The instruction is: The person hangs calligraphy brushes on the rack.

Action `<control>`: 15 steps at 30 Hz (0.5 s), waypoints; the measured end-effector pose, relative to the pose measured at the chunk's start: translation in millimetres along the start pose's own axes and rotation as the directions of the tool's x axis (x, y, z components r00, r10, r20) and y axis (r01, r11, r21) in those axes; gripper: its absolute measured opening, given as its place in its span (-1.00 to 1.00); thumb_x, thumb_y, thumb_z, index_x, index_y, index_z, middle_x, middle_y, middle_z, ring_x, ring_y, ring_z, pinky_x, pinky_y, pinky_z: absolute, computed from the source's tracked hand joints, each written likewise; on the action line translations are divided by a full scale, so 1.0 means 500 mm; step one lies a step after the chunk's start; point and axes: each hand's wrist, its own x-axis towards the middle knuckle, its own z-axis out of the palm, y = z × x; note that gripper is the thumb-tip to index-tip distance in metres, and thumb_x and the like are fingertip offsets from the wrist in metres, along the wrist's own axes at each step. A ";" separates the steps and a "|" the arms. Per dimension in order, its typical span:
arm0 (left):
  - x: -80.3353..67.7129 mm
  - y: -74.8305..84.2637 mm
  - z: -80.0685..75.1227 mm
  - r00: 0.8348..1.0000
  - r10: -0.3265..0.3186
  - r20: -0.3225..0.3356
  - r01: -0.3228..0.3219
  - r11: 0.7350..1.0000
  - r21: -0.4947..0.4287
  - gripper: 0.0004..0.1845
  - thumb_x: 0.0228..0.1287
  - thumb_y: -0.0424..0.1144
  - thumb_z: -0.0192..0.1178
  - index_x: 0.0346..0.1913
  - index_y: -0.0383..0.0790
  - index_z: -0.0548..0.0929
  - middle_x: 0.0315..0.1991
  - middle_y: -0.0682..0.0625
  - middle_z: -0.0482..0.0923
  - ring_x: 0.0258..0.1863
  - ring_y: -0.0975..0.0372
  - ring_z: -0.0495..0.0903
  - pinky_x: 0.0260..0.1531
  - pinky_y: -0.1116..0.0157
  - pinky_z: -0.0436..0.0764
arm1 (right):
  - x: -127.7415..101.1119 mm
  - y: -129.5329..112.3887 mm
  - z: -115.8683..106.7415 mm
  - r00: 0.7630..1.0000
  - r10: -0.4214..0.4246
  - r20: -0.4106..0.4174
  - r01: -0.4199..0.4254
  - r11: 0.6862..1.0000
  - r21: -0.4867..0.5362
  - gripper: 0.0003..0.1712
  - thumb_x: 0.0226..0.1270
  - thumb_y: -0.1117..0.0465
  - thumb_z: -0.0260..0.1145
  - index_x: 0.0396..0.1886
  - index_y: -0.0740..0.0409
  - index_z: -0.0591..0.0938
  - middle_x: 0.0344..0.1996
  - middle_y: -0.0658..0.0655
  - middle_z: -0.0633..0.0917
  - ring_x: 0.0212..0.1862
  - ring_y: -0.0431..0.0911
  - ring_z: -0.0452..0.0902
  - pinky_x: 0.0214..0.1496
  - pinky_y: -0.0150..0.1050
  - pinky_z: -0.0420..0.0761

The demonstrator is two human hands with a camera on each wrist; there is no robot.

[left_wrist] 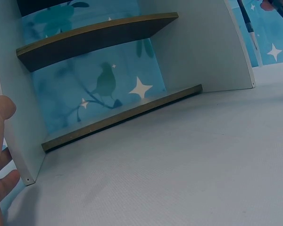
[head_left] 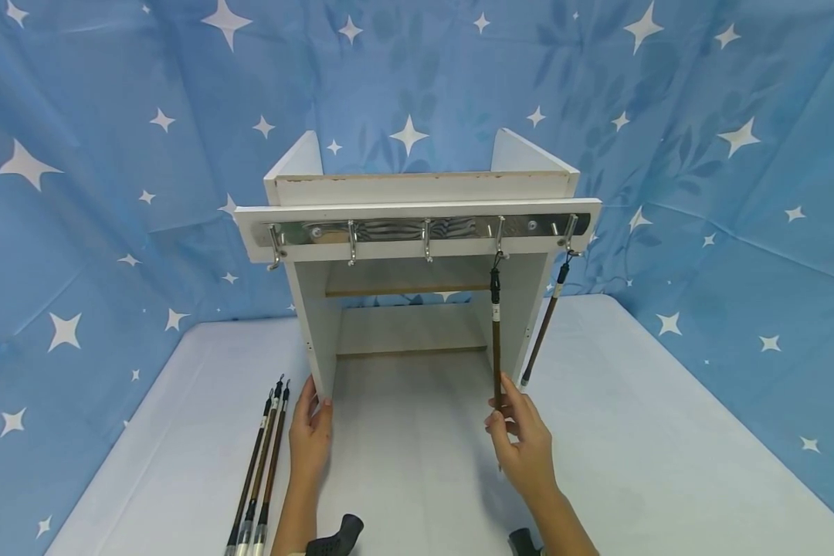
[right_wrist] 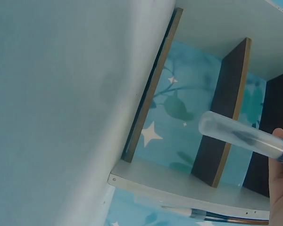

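- the right hand (head_left: 524, 444) is pinching the lower end of a hanging brush (head_left: 496, 340) – fingers curled round the shaft, with the brush rising straight above the hand.
- that brush is hanging by its loop from the fourth hook (head_left: 500, 235) of the metal hook rail (head_left: 427, 230); its long axis is running vertical, just in front of the right side panel of the white shelf unit (head_left: 417, 270).
- a second hung brush (head_left: 544, 328) is dangling from the end hook, tilted, just right of the held one.
- the left hand (head_left: 310, 436) is resting flat against the foot of the left side panel, fingers straight, holding nothing.
- three spare brushes (head_left: 259, 471) are lying on the white table (head_left: 667, 463) just left of the left hand – nearer to it than to the right.
- the right wrist view is showing a clear cap (right_wrist: 240, 136) over the brush tip at the fingers; the head view is hiding it behind the hand.
- the left wrist view is showing the thumb (left_wrist: 2, 108) against the panel edge.
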 end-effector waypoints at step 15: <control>0.001 -0.001 0.000 1.000 0.006 0.003 -0.006 1.000 0.001 -0.42 0.39 -0.15 -0.07 0.41 -0.04 0.06 0.36 -0.20 0.12 0.24 -0.11 0.30 0.12 0.04 0.40 | -0.004 0.001 -0.001 0.973 0.169 0.156 -0.153 0.982 -0.109 -0.30 0.12 0.56 0.19 0.29 0.32 0.24 -0.24 0.15 0.59 -0.26 -0.08 0.61 -0.25 -0.31 0.66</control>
